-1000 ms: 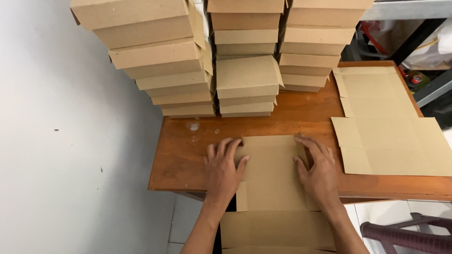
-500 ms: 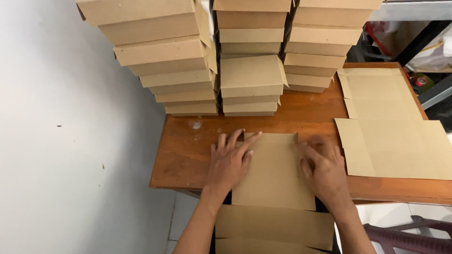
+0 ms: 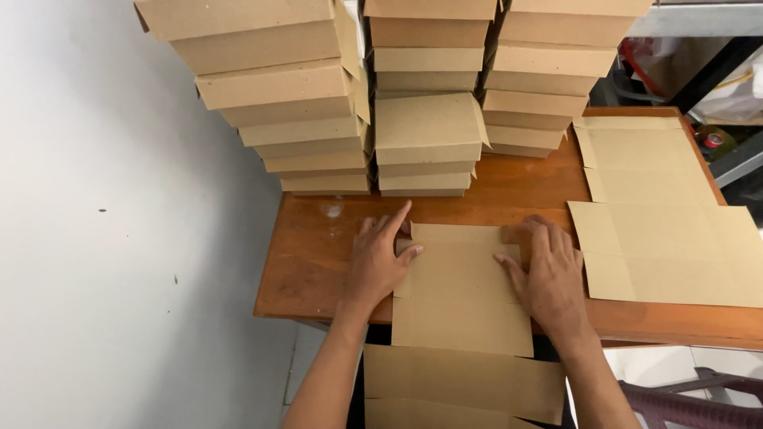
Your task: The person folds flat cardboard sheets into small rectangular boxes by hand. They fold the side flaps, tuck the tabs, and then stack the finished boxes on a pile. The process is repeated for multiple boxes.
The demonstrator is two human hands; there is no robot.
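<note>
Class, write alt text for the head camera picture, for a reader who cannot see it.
Two bare hands, left hand and right hand, press flat on a brown cardboard sheet at the front edge of a wooden table. Three stacks of folded boxes stand behind; more flat sheets lie at right.

Three tall stacks of folded brown cardboard boxes (image 3: 429,95) line the wooden table's (image 3: 318,262) far edge. A flat brown box blank (image 3: 461,294) overhangs its near edge; more flat blanks (image 3: 660,214) lie by its right edge.
</note>
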